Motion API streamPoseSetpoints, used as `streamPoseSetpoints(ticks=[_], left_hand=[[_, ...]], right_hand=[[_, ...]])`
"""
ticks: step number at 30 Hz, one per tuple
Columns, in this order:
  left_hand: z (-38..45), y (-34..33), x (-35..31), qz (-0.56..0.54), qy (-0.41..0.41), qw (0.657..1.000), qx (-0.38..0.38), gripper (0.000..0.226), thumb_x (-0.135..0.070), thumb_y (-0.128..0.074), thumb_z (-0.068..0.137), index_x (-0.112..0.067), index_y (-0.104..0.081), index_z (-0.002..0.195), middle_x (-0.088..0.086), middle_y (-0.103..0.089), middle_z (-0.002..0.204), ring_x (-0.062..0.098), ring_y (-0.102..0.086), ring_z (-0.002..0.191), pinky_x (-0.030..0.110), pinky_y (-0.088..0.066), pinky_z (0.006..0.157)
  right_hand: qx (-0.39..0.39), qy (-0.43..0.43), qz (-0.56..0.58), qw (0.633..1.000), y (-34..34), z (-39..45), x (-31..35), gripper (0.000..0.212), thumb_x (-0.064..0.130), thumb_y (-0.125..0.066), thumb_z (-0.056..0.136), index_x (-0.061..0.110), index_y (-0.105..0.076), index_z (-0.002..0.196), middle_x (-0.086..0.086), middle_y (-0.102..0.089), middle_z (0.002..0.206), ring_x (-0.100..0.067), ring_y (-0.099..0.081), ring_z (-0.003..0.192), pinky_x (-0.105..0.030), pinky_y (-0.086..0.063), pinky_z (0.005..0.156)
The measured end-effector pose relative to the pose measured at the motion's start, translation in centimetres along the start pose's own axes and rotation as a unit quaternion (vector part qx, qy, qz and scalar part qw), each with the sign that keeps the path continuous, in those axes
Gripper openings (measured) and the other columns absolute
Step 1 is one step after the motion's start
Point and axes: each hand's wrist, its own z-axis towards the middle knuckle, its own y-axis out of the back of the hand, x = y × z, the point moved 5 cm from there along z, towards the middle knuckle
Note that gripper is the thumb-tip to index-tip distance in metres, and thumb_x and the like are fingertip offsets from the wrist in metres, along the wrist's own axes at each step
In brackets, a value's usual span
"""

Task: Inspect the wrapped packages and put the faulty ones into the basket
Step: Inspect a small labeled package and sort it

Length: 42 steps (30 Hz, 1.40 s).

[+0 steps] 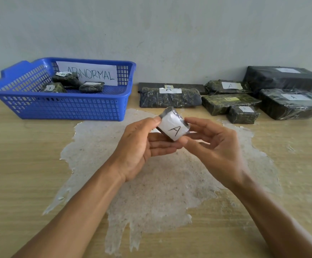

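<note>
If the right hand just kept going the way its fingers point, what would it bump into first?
The right hand points left, toward the small package labelled A it already pinches; just beyond is the left hand. So probably the package, then that hand, though depth is unclear.

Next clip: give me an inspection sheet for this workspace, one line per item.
Surface: wooden table with a large patch of worn, peeled finish at centre.
Job's things: small package labelled A, held up; blue basket signed ABNORMAL holds three small packages; seven wrapped packages grouped at right, labelled A or B where readable.
Clutter: nothing seen.
Hands: left hand and right hand both hold the small package.
Cables: nothing seen.
Surroundings: plain grey wall.
</note>
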Motion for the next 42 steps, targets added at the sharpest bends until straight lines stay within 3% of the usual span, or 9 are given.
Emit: streamPoseSetpoints(ticks=[6, 13, 19, 26, 28, 30, 34, 38, 42], left_hand=[[0.0, -0.3, 0.7, 0.040, 0.041, 0.998, 0.029, 0.047, -0.034, -0.031, 0.108, 0.001, -0.058, 0.126, 0.026, -0.074, 0.103, 0.042, -0.074, 0.094, 0.045, -0.061, 0.081], [0.0, 1.4, -1.0, 0.167, -0.059, 0.984, -0.021, 0.019, -0.013, -0.057, 0.100, -0.006, -0.070, 0.111, 0.013, -0.078, 0.096, 0.030, -0.076, 0.085, 0.036, -0.060, 0.072], [-0.9, 3.0, -2.1, 0.187, -0.053, 0.980, -0.038, 0.014, -0.009, -0.062, 0.097, 0.000, -0.071, 0.102, 0.014, -0.078, 0.090, 0.032, -0.076, 0.083, 0.042, -0.059, 0.078], [-3.0, 8.8, -4.1, 0.252, -0.045, 0.965, -0.049, 0.019, -0.025, -0.062, 0.097, -0.010, -0.072, 0.101, 0.006, -0.079, 0.093, 0.020, -0.075, 0.084, 0.028, -0.055, 0.071], [-3.6, 11.8, -5.1, 0.345, -0.084, 0.930, -0.095, 0.011, -0.024, -0.067, 0.094, -0.016, -0.074, 0.094, 0.001, -0.078, 0.089, 0.008, -0.073, 0.081, 0.019, -0.051, 0.071], [-4.2, 15.4, -6.0, 0.488, -0.109, 0.854, -0.143, 0.007, -0.024, -0.072, 0.091, -0.021, -0.075, 0.096, -0.010, -0.076, 0.094, 0.000, -0.068, 0.087, 0.019, -0.051, 0.079], [-4.8, 21.5, -6.7, 0.653, -0.062, 0.738, -0.160, 0.042, -0.043, -0.065, 0.091, -0.016, -0.067, 0.123, -0.004, -0.065, 0.124, 0.016, -0.059, 0.117, 0.038, -0.050, 0.097], [-5.2, 25.6, -6.9, 0.704, -0.013, 0.689, -0.172, 0.094, -0.080, -0.025, 0.074, -0.020, -0.056, 0.139, -0.006, -0.050, 0.147, 0.016, -0.045, 0.137, 0.044, -0.037, 0.113], [-4.7, 27.1, -6.5, 0.718, 0.008, 0.676, -0.164, 0.101, -0.083, -0.014, 0.071, -0.025, -0.046, 0.148, -0.012, -0.038, 0.154, 0.012, -0.033, 0.145, 0.049, -0.024, 0.120]], right_hand=[[-0.032, 0.036, -0.006, 0.999, 0.3, 0.2, 0.0, 0.042, 0.012, -0.084, 0.074, 0.022, -0.071, 0.113, 0.005, -0.079, 0.097, -0.015, -0.076, 0.091, -0.029, -0.061, 0.076], [-0.033, 0.017, -0.001, 0.999, 0.3, 0.3, -0.5, 0.043, 0.003, -0.080, 0.080, 0.019, -0.070, 0.119, 0.003, -0.079, 0.099, -0.016, -0.076, 0.088, -0.025, -0.060, 0.074], [-0.006, 0.132, -0.244, 0.961, -2.0, 0.4, 1.4, 0.061, 0.026, -0.092, 0.071, 0.021, -0.068, 0.127, 0.018, -0.068, 0.112, -0.002, -0.066, 0.097, -0.020, -0.058, 0.077], [0.020, 0.231, -0.372, 0.899, -7.3, 2.0, 4.1, 0.051, 0.042, -0.077, 0.070, 0.015, -0.074, 0.113, 0.004, -0.065, 0.102, -0.019, -0.065, 0.081, -0.042, -0.057, 0.063], [0.025, 0.221, -0.376, 0.899, -8.6, 3.2, 5.0, 0.052, 0.042, -0.076, 0.069, 0.017, -0.073, 0.114, 0.006, -0.063, 0.102, -0.017, -0.063, 0.081, -0.042, -0.057, 0.064], [0.044, 0.216, -0.370, 0.903, -10.0, 4.7, 5.9, 0.055, 0.044, -0.073, 0.071, 0.019, -0.071, 0.121, 0.007, -0.063, 0.106, -0.014, -0.062, 0.087, -0.042, -0.057, 0.070], [0.086, 0.220, -0.379, 0.895, -14.1, 8.2, 7.7, 0.064, 0.042, -0.069, 0.078, 0.015, -0.063, 0.135, 0.004, -0.060, 0.114, -0.015, -0.060, 0.097, -0.042, -0.056, 0.083], [0.129, 0.180, -0.416, 0.882, -18.5, 13.1, 8.8, 0.041, 0.035, -0.069, 0.086, 0.013, -0.069, 0.121, -0.003, -0.061, 0.111, -0.021, -0.056, 0.099, -0.040, -0.050, 0.084], [0.186, 0.094, -0.460, 0.863, -21.9, 19.9, 6.3, 0.034, 0.032, -0.071, 0.078, 0.000, -0.068, 0.089, -0.014, -0.062, 0.076, -0.030, -0.053, 0.077, -0.042, -0.046, 0.067]])
